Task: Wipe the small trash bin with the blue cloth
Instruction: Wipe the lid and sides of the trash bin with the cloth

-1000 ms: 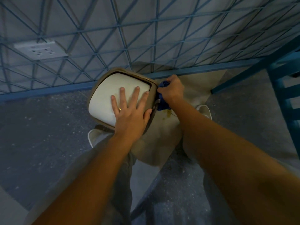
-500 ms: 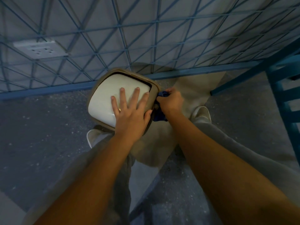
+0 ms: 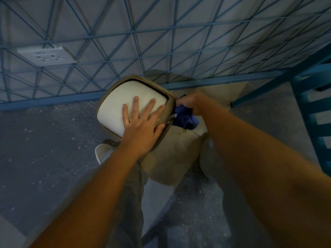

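Small trash bin point(image 3: 111, 111), seen from above: tan body, white lid, rounded-square outline. It stands on the floor close to the blue baseboard point(image 3: 53, 102), under the wall grid point(image 3: 161, 42).

Left hand point(image 3: 141, 122) lies flat on the white lid. 4 fingers point(image 3: 136, 102) spread wide and pointing toward the wall, fingertips reaching about to the lid's middle; thumb hooked over the tan rim on the bin's right edge. Ring visible on 1 finger. Nothing gripped; palm presses down.

Right hand point(image 3: 191, 102) is just beyond the left thumb, at the bin's right side. Its fingers are curled tight around the blue cloth point(image 3: 184, 119), bunched, most of it hanging below the knuckles. Cloth touches the bin's right wall near the rim. A small pale tab, label or handle I cannot tell, shows between the left thumb and the cloth.

Beyond the left fingertips: lid's far edge, dark gap, tan rim, then baseboard. Wall socket point(image 3: 46, 56) well off to the little-finger side, high on the wall.

Below the wrists: pale trouser legs and 1 light shoe point(image 3: 102, 153) beside the left forearm. A beige patch of floor point(image 3: 215, 97) lies under the right hand; grey speckled floor elsewhere. Blue chair frame point(image 3: 311, 108) stands well apart, past the right forearm.
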